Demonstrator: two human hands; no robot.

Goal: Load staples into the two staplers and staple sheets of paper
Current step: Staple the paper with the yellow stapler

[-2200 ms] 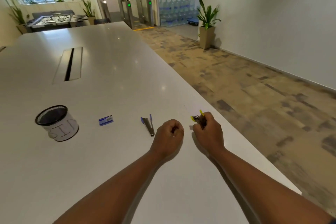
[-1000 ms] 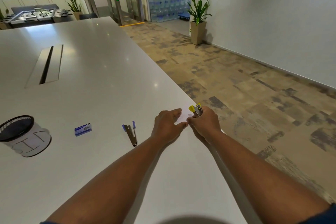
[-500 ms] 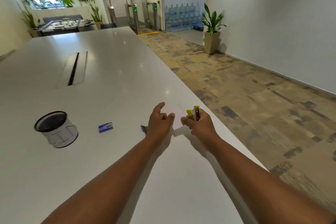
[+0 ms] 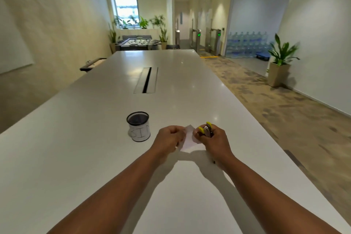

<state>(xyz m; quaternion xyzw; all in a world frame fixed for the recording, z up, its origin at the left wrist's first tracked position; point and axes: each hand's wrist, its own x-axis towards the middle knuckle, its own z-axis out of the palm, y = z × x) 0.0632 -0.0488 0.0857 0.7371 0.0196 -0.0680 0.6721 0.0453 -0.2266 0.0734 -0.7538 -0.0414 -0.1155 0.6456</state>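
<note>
Step in hand, by my reading: stapling paper with the yellow stapler; loading of this one looks done, though no staples are visible to confirm.

Right hand (image 4: 212,138) is curled round the stapler (image 4: 206,130), its yellow tips poking up just beyond the fingers. Left hand (image 4: 170,138) pinches the paper (image 4: 189,139), which spans the gap between the two sets of fingers, its right edge at the stapler's mouth.

Next move likely calls for seating the paper edge fully between the stapler arms, then a firm squeeze while the left hand holds it steady.

Count in view: stapler 1 (second not seen), paper 1 piece (sheet count unclear), mesh cup (image 4: 138,126) 1, beyond the left fingers.
</note>
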